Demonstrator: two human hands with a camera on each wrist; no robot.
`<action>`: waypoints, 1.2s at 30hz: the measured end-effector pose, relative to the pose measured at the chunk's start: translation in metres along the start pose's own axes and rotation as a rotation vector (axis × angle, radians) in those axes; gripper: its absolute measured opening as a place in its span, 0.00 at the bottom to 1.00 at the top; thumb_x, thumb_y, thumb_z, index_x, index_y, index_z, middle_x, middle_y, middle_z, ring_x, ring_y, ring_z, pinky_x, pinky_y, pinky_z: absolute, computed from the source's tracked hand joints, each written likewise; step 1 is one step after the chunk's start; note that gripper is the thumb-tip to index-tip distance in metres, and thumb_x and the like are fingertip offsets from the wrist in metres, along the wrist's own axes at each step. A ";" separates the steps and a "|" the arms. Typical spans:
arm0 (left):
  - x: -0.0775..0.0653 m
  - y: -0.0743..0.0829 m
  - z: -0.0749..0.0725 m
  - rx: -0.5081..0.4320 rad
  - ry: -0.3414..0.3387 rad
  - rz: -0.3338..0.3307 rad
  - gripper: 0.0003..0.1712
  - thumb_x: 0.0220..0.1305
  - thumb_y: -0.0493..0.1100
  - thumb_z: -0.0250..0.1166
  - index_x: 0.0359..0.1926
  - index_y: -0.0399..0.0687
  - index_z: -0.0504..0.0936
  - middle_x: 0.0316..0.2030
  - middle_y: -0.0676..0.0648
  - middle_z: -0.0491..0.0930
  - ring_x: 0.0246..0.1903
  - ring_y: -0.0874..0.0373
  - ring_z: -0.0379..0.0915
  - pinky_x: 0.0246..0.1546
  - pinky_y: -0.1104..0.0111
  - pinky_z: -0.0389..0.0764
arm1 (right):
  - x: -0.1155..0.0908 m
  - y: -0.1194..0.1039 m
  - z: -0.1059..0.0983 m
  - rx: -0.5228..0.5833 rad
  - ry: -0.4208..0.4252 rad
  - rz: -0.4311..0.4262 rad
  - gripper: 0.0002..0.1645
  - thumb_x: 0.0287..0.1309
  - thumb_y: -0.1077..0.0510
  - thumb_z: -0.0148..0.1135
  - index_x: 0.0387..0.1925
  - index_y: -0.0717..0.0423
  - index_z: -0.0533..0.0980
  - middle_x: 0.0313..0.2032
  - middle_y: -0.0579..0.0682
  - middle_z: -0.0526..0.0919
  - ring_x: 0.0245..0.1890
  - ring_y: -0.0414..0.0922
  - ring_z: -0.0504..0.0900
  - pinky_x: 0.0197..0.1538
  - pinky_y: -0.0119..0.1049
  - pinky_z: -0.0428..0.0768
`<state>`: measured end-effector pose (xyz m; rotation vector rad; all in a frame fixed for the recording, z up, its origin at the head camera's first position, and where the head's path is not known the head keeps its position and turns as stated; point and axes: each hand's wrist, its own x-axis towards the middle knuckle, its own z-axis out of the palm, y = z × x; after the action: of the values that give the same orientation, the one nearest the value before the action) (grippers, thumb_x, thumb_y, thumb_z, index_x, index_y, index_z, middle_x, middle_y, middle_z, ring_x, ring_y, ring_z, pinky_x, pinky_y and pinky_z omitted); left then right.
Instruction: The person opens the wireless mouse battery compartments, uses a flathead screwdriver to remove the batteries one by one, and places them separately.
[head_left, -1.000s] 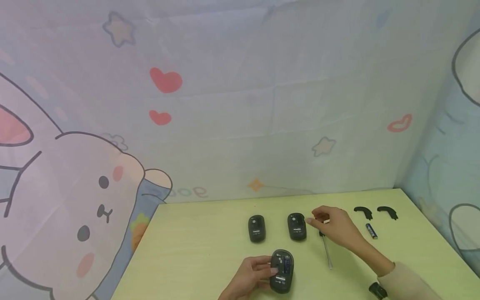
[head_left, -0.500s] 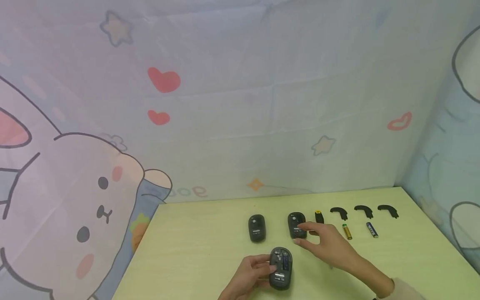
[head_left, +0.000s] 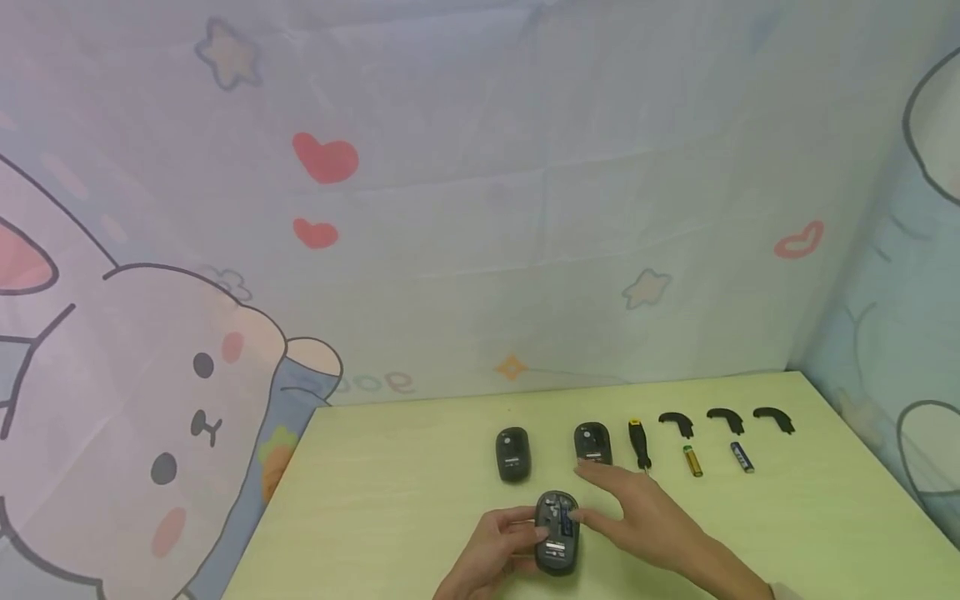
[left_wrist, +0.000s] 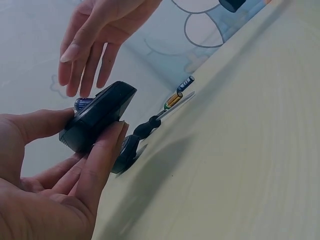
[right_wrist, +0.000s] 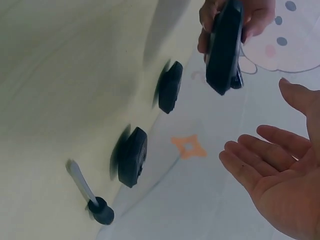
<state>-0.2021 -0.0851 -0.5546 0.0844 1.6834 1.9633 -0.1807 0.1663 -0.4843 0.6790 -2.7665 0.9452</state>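
Observation:
My left hand (head_left: 491, 554) grips a black computer mouse (head_left: 557, 550), held above the table with its underside up. In its uncovered battery slot sits a blue battery (head_left: 566, 522), one end of which sticks up past the shell; the left wrist view also shows this raised battery (left_wrist: 82, 103). My right hand (head_left: 637, 521) hovers just right of the mouse, fingers extended and thumb toward the battery. Nothing lies in its palm in the right wrist view. Behind it, a second mouse (head_left: 592, 442) is partly covered by my fingers.
A third mouse (head_left: 513, 454) lies upside down at the back. To the right are a black screwdriver (head_left: 638, 442) with a yellow end, several black curved battery covers (head_left: 725, 419), a yellow-green battery (head_left: 692, 461) and a blue battery (head_left: 742, 457). A printed cloth (head_left: 450, 208) hangs behind the table.
My right hand has come from near the screwdriver toward me and left, to beside the held mouse. This uncovers the screwdriver, one cover and the yellow-green battery. The left hand keeps its grip.

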 end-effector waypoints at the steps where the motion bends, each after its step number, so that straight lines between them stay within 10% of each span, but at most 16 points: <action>1: 0.000 0.000 0.000 -0.001 0.001 0.001 0.27 0.69 0.39 0.68 0.66 0.35 0.79 0.51 0.38 0.90 0.44 0.55 0.91 0.41 0.67 0.93 | -0.001 0.000 0.003 -0.012 0.007 -0.013 0.37 0.67 0.34 0.66 0.65 0.54 0.79 0.66 0.52 0.84 0.65 0.53 0.84 0.66 0.53 0.85; 36: -0.001 0.003 0.003 0.027 -0.029 0.033 0.26 0.68 0.39 0.67 0.65 0.33 0.79 0.51 0.35 0.89 0.47 0.51 0.91 0.45 0.63 0.94 | -0.008 0.000 0.039 -0.197 -0.018 -0.008 0.29 0.70 0.41 0.66 0.64 0.53 0.81 0.63 0.52 0.86 0.62 0.50 0.86 0.62 0.47 0.88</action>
<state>-0.2014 -0.0824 -0.5509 0.1506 1.7006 1.9539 -0.1733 0.1450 -0.5174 0.6683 -2.8204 0.6558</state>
